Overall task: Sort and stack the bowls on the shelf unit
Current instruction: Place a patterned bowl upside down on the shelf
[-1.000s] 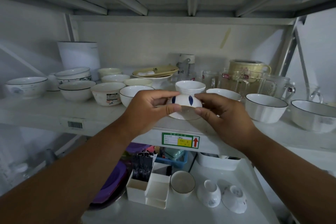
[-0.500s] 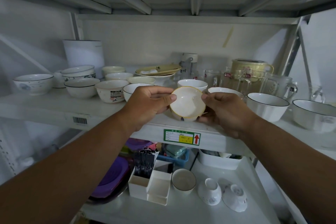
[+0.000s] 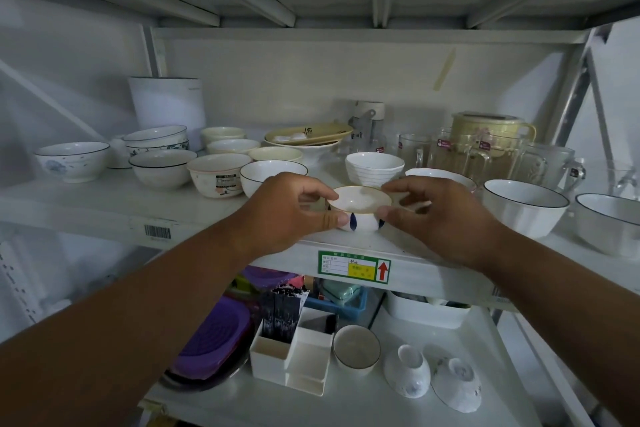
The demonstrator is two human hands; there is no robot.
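A small white bowl with blue leaf marks and a gold rim [image 3: 360, 208] stands upright near the front edge of the white shelf [image 3: 104, 208]. My left hand [image 3: 287, 211] grips its left side, thumb low on the wall, fingers over the rim. My right hand [image 3: 433, 215] pinches its right side. Just behind it sits a white ribbed bowl [image 3: 374, 168]. A black-rimmed white bowl [image 3: 270, 173] lies partly hidden behind my left hand.
Several more bowls [image 3: 162, 166] crowd the shelf's left half, a white canister [image 3: 166, 107] behind them. Glass mugs [image 3: 485, 152] and two large white bowls [image 3: 524, 208] fill the right. The lower shelf holds upturned bowls [image 3: 408, 371], white boxes [image 3: 298, 357] and a purple lid [image 3: 214, 340].
The small bowl was upside down in both hands, was tipped with its mouth toward me, and now stands upright on the shelf, both hands still on it.
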